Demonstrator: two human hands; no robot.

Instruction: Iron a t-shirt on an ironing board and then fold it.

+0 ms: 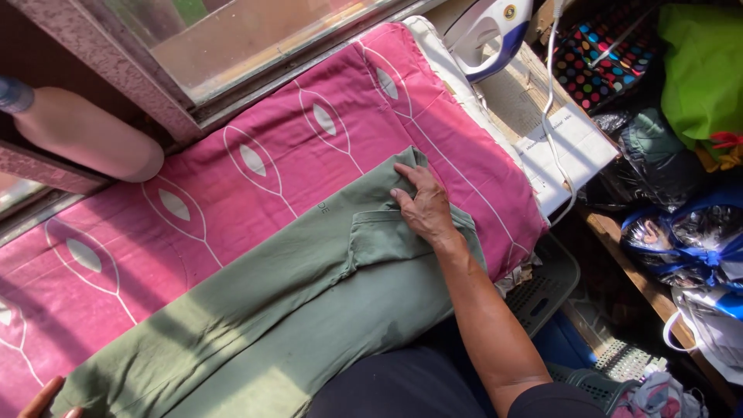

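Note:
An olive green garment [294,294] lies spread along a board covered in pink cloth with white leaf shapes [325,124]. My right hand [422,203] rests flat on the garment's upper end near a sewn pocket, fingers curled on the fabric edge. At the bottom left corner only the fingertips of my left hand [42,401] show, touching the far end of the garment. A white and blue iron [487,31] stands upright at the far end of the board, its white cord [551,116] trailing down.
A window frame [178,93] runs along the board's left side, with a pale pink bottle [81,131] lying by it. To the right are a polka-dot bag [604,58], a green bag [700,70], shiny plastic bags [681,232] and plastic baskets [546,282] below.

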